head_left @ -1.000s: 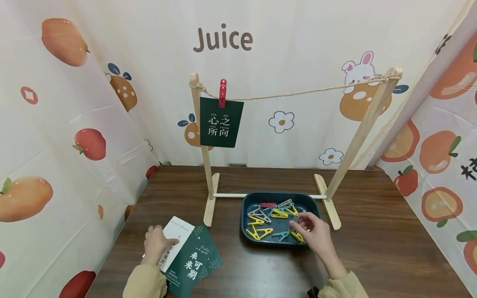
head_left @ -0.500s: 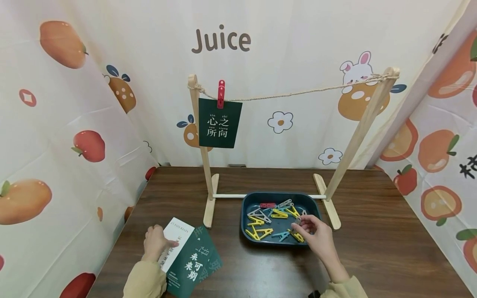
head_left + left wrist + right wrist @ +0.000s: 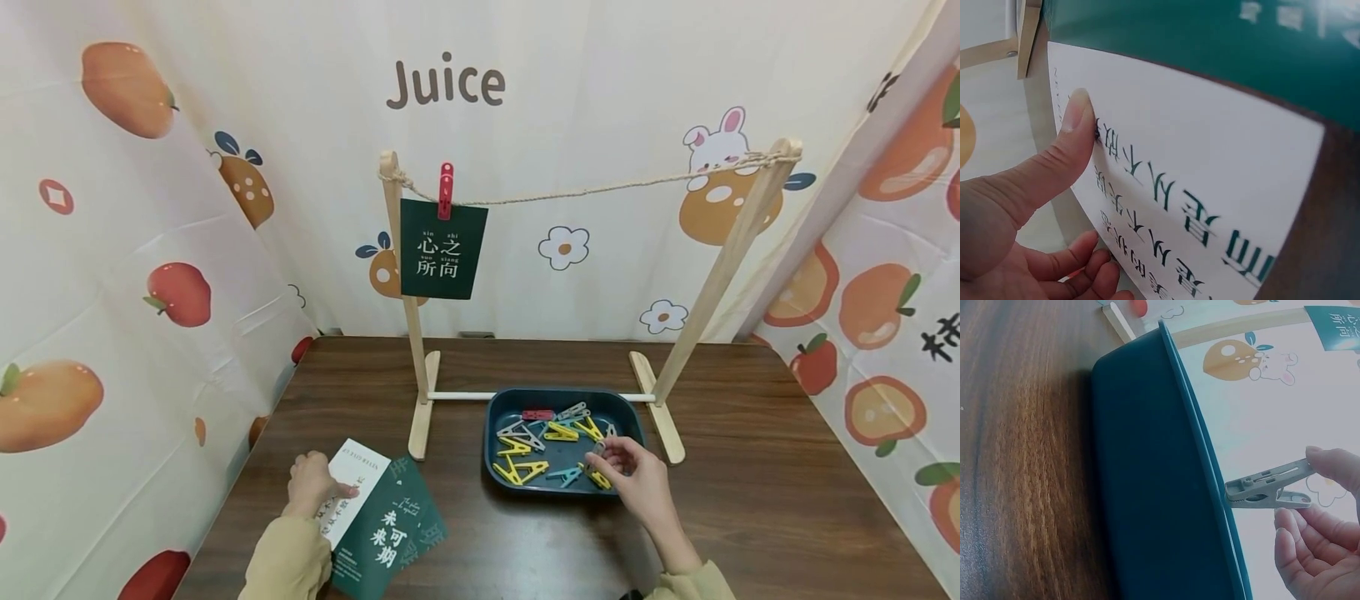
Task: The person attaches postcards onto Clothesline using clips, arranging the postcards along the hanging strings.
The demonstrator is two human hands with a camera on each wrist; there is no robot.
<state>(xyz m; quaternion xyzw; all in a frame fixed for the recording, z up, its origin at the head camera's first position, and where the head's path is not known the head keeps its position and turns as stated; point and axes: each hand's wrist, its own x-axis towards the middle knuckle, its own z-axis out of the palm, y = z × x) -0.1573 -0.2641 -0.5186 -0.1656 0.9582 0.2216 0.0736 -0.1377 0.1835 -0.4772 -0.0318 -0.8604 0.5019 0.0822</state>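
Observation:
My left hand (image 3: 318, 485) pinches a white card (image 3: 358, 468) with dark printed characters. In the left wrist view the thumb (image 3: 1075, 119) lies on its face, while the other fingers curl at its far edge. Dark green cards (image 3: 390, 525) with white characters lie beside it, partly overlapped. Over the right side of a dark blue tray (image 3: 551, 492), my right hand (image 3: 637, 479) holds a grey clothespin (image 3: 1269, 486) by its handle ends, between thumb and fingers. Seen from the right wrist, the clothespin's jaw end overlaps the tray rim.
Yellow, blue, grey and red clothespins (image 3: 532, 471) lie in the tray. Behind it stands a wooden rack (image 3: 697, 292) with a sagging string (image 3: 577, 193). A red clothespin (image 3: 446, 192) holds a green card (image 3: 444, 250) on the string's left part. Printed curtains (image 3: 600, 100) surround the table.
My right hand has shifted slightly toward me and right, with the grey clothespin in its fingers. The left hand stays at the white card; the head view has moved a little.

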